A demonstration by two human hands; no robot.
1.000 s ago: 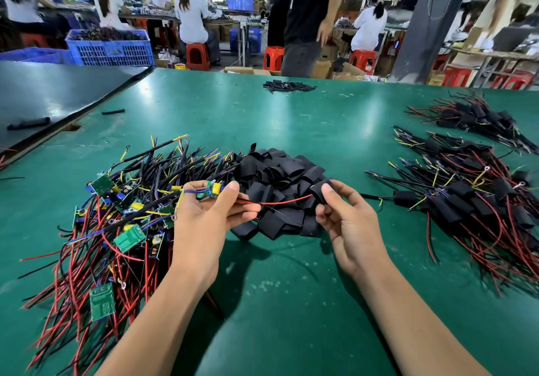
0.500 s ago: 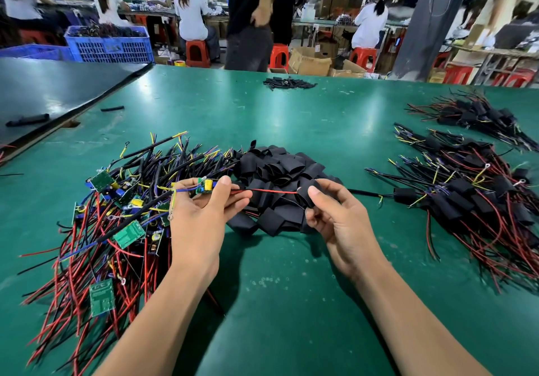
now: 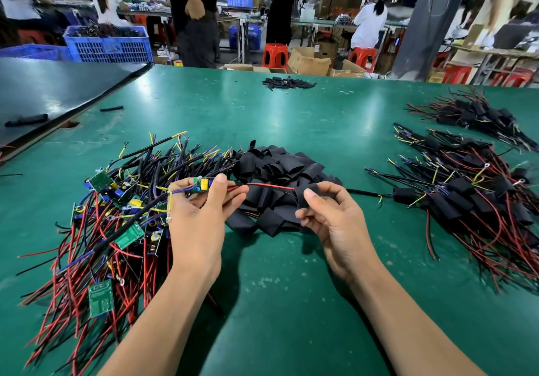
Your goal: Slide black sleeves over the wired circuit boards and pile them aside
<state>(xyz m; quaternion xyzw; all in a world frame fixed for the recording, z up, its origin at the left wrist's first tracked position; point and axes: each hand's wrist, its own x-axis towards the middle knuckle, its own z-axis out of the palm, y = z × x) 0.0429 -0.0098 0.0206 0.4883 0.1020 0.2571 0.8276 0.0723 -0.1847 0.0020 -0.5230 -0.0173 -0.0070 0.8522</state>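
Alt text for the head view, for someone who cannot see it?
Over a green table, the left hand holds a wired circuit board while the right hand pinches a black sleeve over its red wire. Unsleeved boards pile at left, loose sleeves centre, sleeved boards right.

Bright, even overhead light leaves pale glare streaks on the green tabletop (image 3: 291,119) and soft shadows beneath both forearms. Wide-angle distortion bends the edges; the background workers look slightly soft.

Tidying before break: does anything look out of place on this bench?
One black tube piece lies alone on the green table, far from the sleeve pile; a longer black piece sits on the dark table.
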